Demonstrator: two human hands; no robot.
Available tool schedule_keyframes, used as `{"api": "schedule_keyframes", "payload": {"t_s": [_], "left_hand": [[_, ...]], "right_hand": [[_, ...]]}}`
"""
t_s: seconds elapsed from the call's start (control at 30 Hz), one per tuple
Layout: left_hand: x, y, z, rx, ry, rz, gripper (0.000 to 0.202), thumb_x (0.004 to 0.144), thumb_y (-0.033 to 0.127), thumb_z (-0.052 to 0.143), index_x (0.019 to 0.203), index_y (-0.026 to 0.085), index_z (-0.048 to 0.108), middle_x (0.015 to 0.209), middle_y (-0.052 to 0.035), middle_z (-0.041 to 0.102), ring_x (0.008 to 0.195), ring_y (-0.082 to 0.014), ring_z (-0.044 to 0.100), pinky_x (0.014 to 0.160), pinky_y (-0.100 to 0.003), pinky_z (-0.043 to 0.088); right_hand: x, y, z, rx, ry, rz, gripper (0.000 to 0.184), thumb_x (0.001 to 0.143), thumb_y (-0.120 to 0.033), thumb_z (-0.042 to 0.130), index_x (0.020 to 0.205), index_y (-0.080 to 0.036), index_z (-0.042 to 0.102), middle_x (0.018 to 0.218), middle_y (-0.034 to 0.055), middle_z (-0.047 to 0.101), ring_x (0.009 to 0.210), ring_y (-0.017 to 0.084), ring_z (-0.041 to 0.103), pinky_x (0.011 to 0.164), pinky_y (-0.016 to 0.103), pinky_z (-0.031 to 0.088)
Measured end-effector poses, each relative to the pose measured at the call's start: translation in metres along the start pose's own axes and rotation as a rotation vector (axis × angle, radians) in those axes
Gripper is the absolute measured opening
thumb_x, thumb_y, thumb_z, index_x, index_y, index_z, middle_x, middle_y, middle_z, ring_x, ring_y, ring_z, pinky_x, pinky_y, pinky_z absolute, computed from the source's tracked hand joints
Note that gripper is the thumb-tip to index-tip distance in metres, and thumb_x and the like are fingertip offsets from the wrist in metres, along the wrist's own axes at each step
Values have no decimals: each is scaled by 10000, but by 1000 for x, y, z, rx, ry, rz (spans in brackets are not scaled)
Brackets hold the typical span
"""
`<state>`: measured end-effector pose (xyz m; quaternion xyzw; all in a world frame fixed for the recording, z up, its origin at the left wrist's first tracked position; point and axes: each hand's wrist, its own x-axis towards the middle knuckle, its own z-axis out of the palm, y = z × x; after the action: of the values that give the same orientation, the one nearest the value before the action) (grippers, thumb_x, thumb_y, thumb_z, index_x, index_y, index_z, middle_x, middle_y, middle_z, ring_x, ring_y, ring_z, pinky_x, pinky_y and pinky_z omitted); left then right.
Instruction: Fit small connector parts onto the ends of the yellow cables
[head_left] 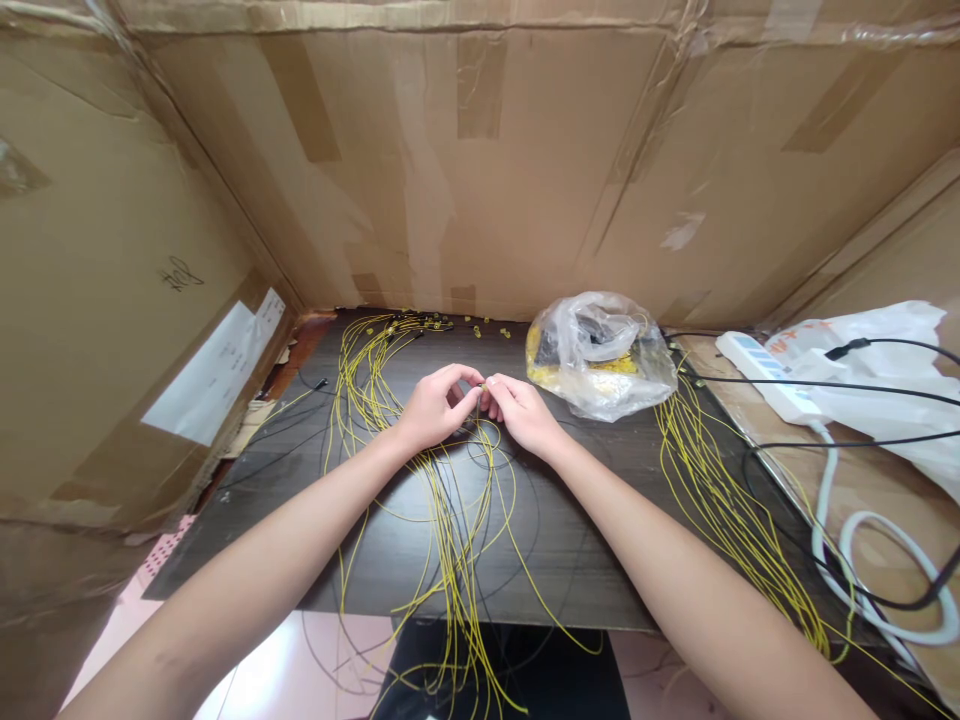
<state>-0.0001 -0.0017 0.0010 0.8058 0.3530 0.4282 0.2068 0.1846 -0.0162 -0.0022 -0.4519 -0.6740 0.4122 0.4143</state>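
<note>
1. The left hand (435, 408) and the right hand (523, 412) meet fingertip to fingertip above the middle of the dark tabletop (615, 500). On each, thumb and forefinger are pressed together, pinching a small yellow fitting (484, 384) between the two hands. The other fingers curl loosely.
2. The fitting is tiny and looks hard. Whether a wire runs into it is too small to tell.
3. Beneath the wrists lies a loose bundle of yellow wires (454, 545), thin, glossy and springy. It loops across the board and spills over the near edge, with thin black wires mixed in.
4. A second sheaf of yellow wires (712, 490) lies to the right, straighter, slanting toward the near right corner.
5. A crinkled clear plastic bag (600, 350) with yellow pieces inside sits just right of the right hand, near it but apart.
6. The tabletop is matte with a dark wood grain. Small yellow bits (480, 322) are scattered along its far edge.
7. Creased, taped cardboard (525, 180) walls in the far side and both flanks, so only the near side is open.
8. A white power strip (754, 368), a coiled white cord (862, 545) and a white bag (892, 380) crowd the right edge.
9. Bare board shows between the central bundle and the right sheaf.
</note>
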Motion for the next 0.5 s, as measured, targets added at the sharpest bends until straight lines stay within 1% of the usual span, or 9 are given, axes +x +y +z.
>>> {"api": "schedule_keyframes", "payload": {"t_s": [0.13, 0.2, 0.3, 0.4, 0.5], "left_hand": [[1, 0, 0, -4, 4, -25, 121, 951, 256, 643, 1016, 166, 689, 888, -27, 741, 567, -97, 611, 587, -230, 519], [1, -1, 0, -6, 3, -20, 120, 951, 259, 645, 1012, 167, 692, 883, -24, 740, 563, -96, 607, 584, -230, 516], [0, -1, 0, 5, -1, 5, 113, 956, 252, 642, 1016, 168, 688, 892, -25, 737, 567, -95, 607, 590, -232, 516], [0, -2, 0, 23, 2, 32, 111, 964, 247, 636, 1029, 170, 682, 906, -27, 730, 577, -97, 608, 599, -236, 517], [-1, -2, 0, 33, 2, 44, 115, 971, 251, 629, 1039, 171, 675, 907, -28, 721, 586, -100, 608, 604, -238, 517]], "right_hand": [[-1, -1, 0, 4, 22, 43, 255, 978, -436, 477, 848, -231, 553, 695, -19, 593, 647, 161, 557, 663, 296, 446], [-2, -2, 0, -1, 19, 53, 220, 968, -415, 490, 854, -233, 540, 698, -25, 594, 643, 158, 551, 657, 292, 440], [-2, -2, 0, -24, 16, 47, 238, 982, -410, 468, 845, -230, 541, 704, -22, 595, 646, 157, 554, 660, 293, 435], [-2, -2, 0, -41, 13, 32, 299, 1012, -417, 429, 813, -225, 544, 702, -16, 593, 657, 155, 563, 674, 292, 441], [-1, -1, 0, -37, 8, 9, 369, 1034, -460, 410, 785, -221, 542, 708, -6, 597, 659, 152, 563, 681, 289, 453]]}}
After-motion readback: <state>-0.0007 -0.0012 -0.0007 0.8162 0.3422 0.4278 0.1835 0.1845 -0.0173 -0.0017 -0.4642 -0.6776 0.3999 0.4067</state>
